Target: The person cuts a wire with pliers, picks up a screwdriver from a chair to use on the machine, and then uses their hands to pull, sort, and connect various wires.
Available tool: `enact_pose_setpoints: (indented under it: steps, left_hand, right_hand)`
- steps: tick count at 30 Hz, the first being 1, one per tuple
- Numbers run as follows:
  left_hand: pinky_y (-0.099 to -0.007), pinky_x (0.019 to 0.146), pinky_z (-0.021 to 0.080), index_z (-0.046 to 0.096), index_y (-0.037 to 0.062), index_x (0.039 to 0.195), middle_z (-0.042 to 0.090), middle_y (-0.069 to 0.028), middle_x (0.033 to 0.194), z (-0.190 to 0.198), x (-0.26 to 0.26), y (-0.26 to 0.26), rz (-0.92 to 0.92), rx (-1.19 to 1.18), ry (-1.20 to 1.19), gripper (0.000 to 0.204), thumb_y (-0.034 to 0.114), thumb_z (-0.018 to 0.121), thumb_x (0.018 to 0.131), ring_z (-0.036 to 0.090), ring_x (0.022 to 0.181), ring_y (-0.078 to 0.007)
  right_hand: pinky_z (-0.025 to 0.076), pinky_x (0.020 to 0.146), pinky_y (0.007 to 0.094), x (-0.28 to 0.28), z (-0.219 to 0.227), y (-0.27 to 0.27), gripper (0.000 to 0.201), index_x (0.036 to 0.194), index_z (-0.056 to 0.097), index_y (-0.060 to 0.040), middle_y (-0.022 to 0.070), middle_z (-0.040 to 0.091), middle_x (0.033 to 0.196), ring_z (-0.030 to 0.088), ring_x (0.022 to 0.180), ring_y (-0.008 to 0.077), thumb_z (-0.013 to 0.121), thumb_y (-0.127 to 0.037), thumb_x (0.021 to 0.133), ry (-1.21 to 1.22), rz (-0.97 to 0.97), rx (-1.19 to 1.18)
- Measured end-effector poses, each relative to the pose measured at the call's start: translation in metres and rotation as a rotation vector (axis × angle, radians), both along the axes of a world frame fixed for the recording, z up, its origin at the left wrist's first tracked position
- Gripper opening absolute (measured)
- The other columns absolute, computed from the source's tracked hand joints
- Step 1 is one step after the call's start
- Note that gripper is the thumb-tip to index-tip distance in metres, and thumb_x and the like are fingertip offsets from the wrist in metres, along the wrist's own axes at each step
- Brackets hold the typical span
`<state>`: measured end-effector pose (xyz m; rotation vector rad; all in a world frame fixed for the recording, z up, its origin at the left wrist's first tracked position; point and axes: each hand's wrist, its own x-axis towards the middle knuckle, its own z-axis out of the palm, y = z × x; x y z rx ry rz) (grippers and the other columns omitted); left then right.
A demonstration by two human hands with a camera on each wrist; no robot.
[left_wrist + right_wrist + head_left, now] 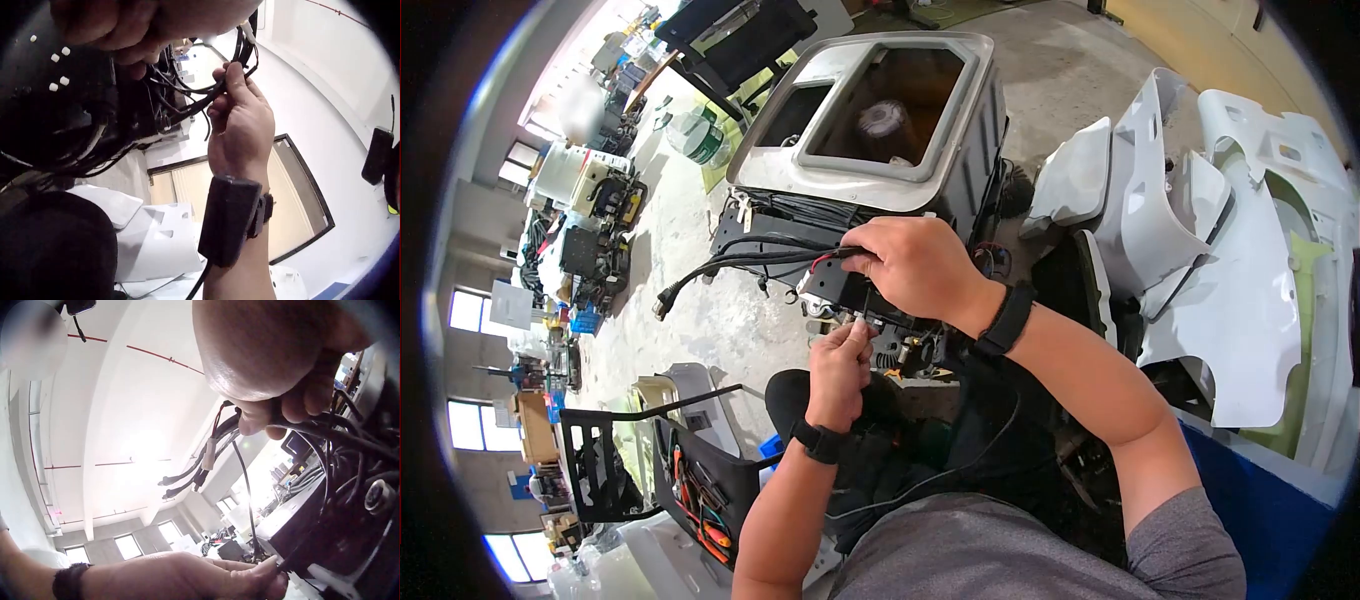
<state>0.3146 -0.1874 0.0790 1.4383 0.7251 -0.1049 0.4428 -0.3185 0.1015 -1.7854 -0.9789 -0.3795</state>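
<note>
My right hand (920, 265) pinches a bundle of black cables (750, 252) above the front of a machine with a light-framed, open-topped housing (772, 172). Loose cable ends hang out to the left. A white connector (209, 454) with red and black wires dangles from the bundle in the right wrist view. Lower down, my left hand (840, 370) pinches a thin black cable (294, 553) beside the machine's front. More dark cables (178, 112) run between the machine and my right hand (240, 137) in the left wrist view.
White molded panels (1230, 330) stand at the right. At lower left, a black chair (700, 440) carries pliers and screwdrivers (705, 525). A large plastic water bottle (692, 135) lies on the floor beyond. Other equipment (590, 220) lines the left side.
</note>
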Motion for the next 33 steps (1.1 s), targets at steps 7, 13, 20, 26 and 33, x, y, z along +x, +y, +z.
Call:
enact_pose_setpoints:
  steps: [7,13,20,26,33]
  left_hand:
    - [-0.0222,0.042,0.027,0.062,-0.0012,0.094,0.044,0.0053,0.063,0.002,-0.001,-0.002,0.052,-0.061,0.012,0.031,0.029,0.056,0.099,0.034,0.047,-0.0042]
    - [-0.0321,0.054,0.043,0.067,-0.0034,0.086,0.056,-0.0049,0.058,-0.004,-0.004,0.002,-0.228,0.667,-0.048,0.036,0.029,0.055,0.097,0.052,0.054,-0.0141]
    - [-0.0253,0.048,0.034,0.061,0.0025,0.086,0.045,0.0022,0.059,-0.003,0.002,0.007,-0.184,0.064,-0.022,0.038,0.035,0.049,0.101,0.041,0.049,-0.0098]
    - [-0.0234,0.042,0.020,0.047,0.0121,0.078,0.031,0.0070,0.058,-0.009,0.006,-0.010,0.082,-0.269,0.004,0.034,0.036,0.048,0.102,0.026,0.045,-0.0062]
    - [-0.0251,0.043,0.019,0.045,0.0132,0.077,0.028,0.0066,0.058,-0.014,0.006,-0.016,0.152,-0.361,-0.069,0.034,0.036,0.047,0.102,0.024,0.045,-0.0073]
  right_hand:
    - [0.050,0.062,0.0377,0.000,-0.001,-0.001,0.017,0.091,0.068,-0.0055,0.0103,0.067,0.081,0.065,0.074,0.0304,0.071,-0.018,0.080,0.008,0.010,-0.011]
    - [0.051,0.062,0.0378,0.002,-0.003,-0.001,0.018,0.090,0.068,-0.0050,0.0101,0.067,0.081,0.065,0.074,0.0304,0.071,-0.019,0.080,0.008,0.004,0.005]
    - [0.051,0.064,0.0375,0.000,-0.003,0.000,0.017,0.092,0.068,-0.0060,0.0085,0.068,0.084,0.066,0.077,0.0294,0.070,-0.018,0.080,0.013,0.013,-0.022]
    - [0.051,0.063,0.0382,-0.003,-0.002,-0.002,0.016,0.091,0.067,-0.0067,0.0081,0.067,0.083,0.066,0.076,0.0289,0.070,-0.018,0.080,0.047,0.011,-0.052]
    - [0.050,0.061,0.0380,-0.003,-0.005,0.006,0.015,0.089,0.067,-0.0068,0.0085,0.067,0.081,0.065,0.075,0.0292,0.071,-0.018,0.079,-0.012,-0.025,-0.042]
